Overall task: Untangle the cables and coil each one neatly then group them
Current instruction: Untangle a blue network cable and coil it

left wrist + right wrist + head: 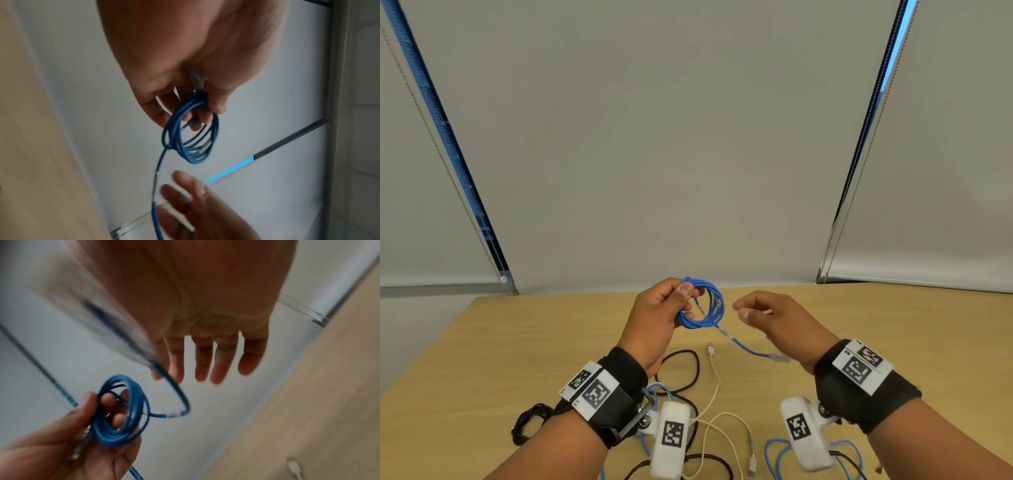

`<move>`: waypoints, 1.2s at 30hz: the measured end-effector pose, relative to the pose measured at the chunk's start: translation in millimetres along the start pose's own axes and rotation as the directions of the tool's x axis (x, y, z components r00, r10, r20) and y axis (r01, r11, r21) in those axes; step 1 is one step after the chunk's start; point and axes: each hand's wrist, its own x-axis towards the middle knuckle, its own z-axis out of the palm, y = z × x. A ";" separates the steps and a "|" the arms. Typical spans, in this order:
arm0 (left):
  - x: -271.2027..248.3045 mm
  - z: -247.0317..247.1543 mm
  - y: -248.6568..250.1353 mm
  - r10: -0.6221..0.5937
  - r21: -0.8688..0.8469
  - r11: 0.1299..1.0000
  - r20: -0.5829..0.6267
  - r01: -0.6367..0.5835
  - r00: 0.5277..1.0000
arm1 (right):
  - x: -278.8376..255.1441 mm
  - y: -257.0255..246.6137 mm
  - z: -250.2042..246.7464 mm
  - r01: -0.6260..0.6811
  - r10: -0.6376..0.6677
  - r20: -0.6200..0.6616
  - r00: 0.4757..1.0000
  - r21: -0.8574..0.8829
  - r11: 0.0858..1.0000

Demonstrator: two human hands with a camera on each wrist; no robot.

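Observation:
Above the wooden table point(517, 342), my left hand point(685, 298) grips a small coil of blue cable point(702, 305) between thumb and fingers. The coil's loose tail point(743, 347) slopes down to the right and ends in a clear plug point(779, 358) under my right wrist. My right hand point(744, 308) hovers just right of the coil with relaxed fingers, holding nothing. The left wrist view shows the coil point(191, 133) hanging from the left hand point(197, 105). In the right wrist view the right hand's fingers point(205, 363) hang straight beside the coil point(121, 412).
Loose cables lie tangled on the table near me: a white USB cable point(714, 377), a black cable point(681, 370) and a light blue cable point(777, 455). A dark coiled cable point(530, 423) sits at the left. Grey blinds stand behind the table's far edge.

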 end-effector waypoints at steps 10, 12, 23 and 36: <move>-7.5 11.5 -12.6 0.021 -0.080 0.997 -0.023 -0.022 1.000 | -8.6 -20.4 39.2 0.185 -0.160 0.108 0.981 -0.292 0.938; -7.2 6.7 -12.3 0.006 -0.135 0.991 0.027 -0.002 1.000 | -10.8 -15.9 45.9 0.128 -0.108 0.121 0.987 -0.173 0.977; 3.8 -21.2 -45.2 0.059 0.507 0.861 -0.167 0.035 0.984 | -13.2 -7.2 46.2 -0.095 0.053 0.144 0.988 0.306 0.947; -2.6 -23.1 -38.0 -0.356 -0.356 0.873 -0.002 0.332 0.934 | -0.7 21.6 35.3 0.107 -0.134 -0.017 0.991 -0.500 0.859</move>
